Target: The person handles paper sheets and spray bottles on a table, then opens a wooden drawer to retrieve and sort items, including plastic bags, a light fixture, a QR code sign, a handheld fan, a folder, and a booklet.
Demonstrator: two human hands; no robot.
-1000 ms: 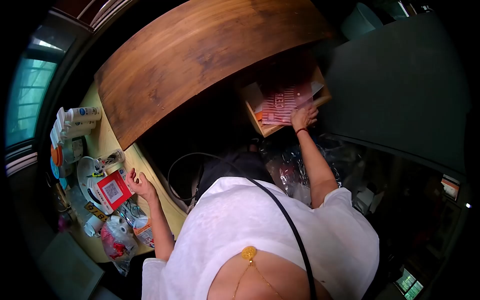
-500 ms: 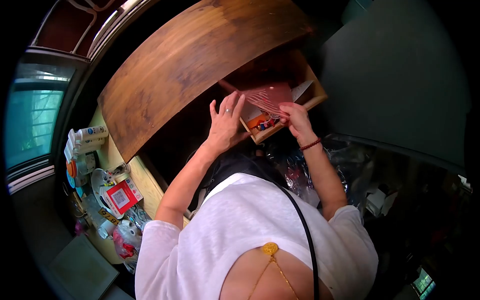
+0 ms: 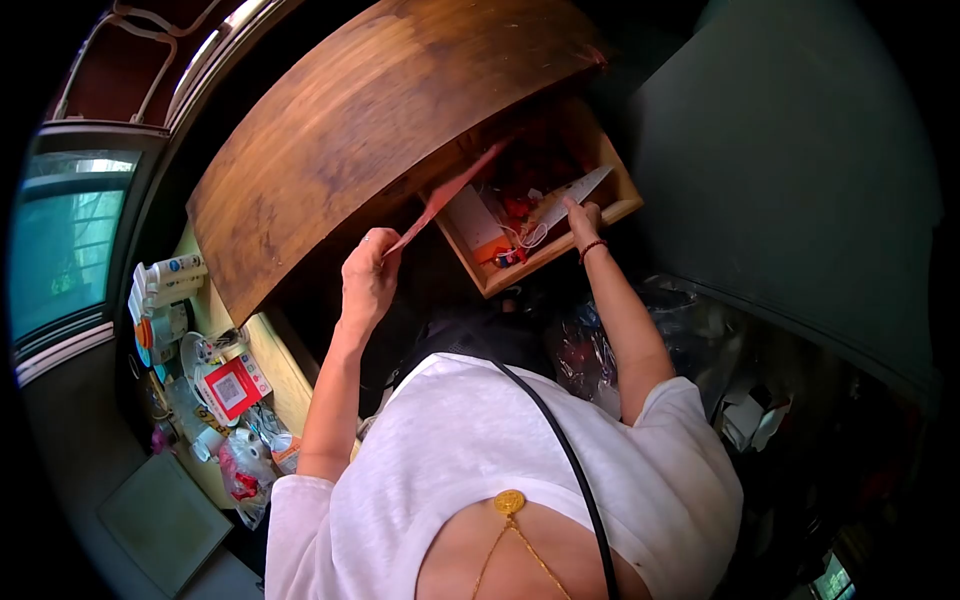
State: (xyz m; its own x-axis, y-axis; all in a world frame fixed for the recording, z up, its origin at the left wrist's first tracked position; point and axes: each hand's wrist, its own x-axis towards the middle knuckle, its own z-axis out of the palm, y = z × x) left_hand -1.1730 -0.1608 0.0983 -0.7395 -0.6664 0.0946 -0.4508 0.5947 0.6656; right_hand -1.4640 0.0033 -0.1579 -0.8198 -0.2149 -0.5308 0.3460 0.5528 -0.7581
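Observation:
My left hand (image 3: 372, 278) is closed on the lower end of a thin red sheet (image 3: 452, 192), seen nearly edge-on, left of an open wooden drawer (image 3: 540, 262). At the drawer's right side, my right hand (image 3: 586, 222) has its fingers closed at the lower edge of a stiff white sheet (image 3: 582, 192), which leans inside; the fingertips are partly hidden. A white cord (image 3: 533, 237), a pale card or box (image 3: 470, 213), an orange piece (image 3: 490, 248) and small red things (image 3: 518, 207) lie in the drawer too.
A brown wooden tabletop (image 3: 330, 140) overhangs the drawer. On the left are white bottles (image 3: 178, 270), a red-and-white QR code card (image 3: 232, 388) and plastic bags (image 3: 245, 470). A large dark panel (image 3: 780, 170) stands right; clear plastic wrapping (image 3: 590, 350) lies below the drawer.
The red sheet was spread over the drawer between both hands. My left hand has drawn it leftward, uncovering the contents. My right hand has let go of it and moved to the white sheet.

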